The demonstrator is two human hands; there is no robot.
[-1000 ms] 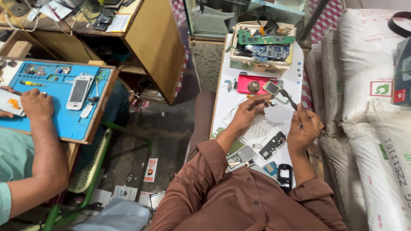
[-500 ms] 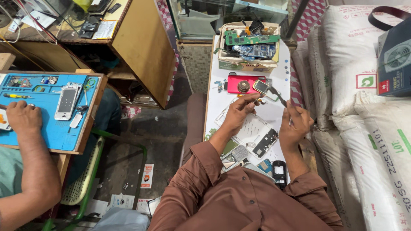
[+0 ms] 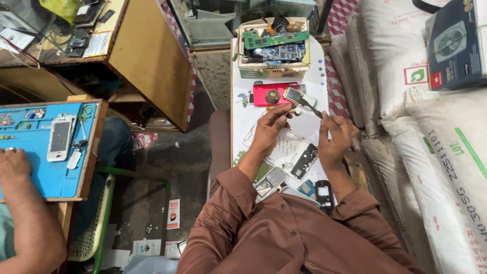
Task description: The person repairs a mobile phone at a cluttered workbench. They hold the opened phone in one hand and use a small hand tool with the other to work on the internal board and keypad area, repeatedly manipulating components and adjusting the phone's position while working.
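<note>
My left hand [image 3: 270, 128] pinches a small phone part with a pale screen [image 3: 294, 96] above the narrow white table [image 3: 242, 122]. Gripped in my right hand [image 3: 337, 138] is a thin dark tool [image 3: 310, 107], whose tip touches that part. Just behind the part lies a red phone shell [image 3: 264, 95] with a round brown piece [image 3: 272, 96] on it. A black phone frame [image 3: 304, 161] rests on clear plastic between my forearms. Loose phone pieces and a keypad [image 3: 274, 177] sit near my chest.
A cardboard box of circuit boards [image 3: 274, 46] stands at the table's far end. White sacks [image 3: 431, 152] are stacked on the right. On the left, another person's hand [image 3: 14, 163] rests on a blue work mat [image 3: 35, 152] beside a white phone [image 3: 60, 137]. A wooden desk [image 3: 147, 61] stands behind.
My hands keep the part and the tool together in the same spot over the table. The other person's hand has slid toward the near left of the blue mat.
</note>
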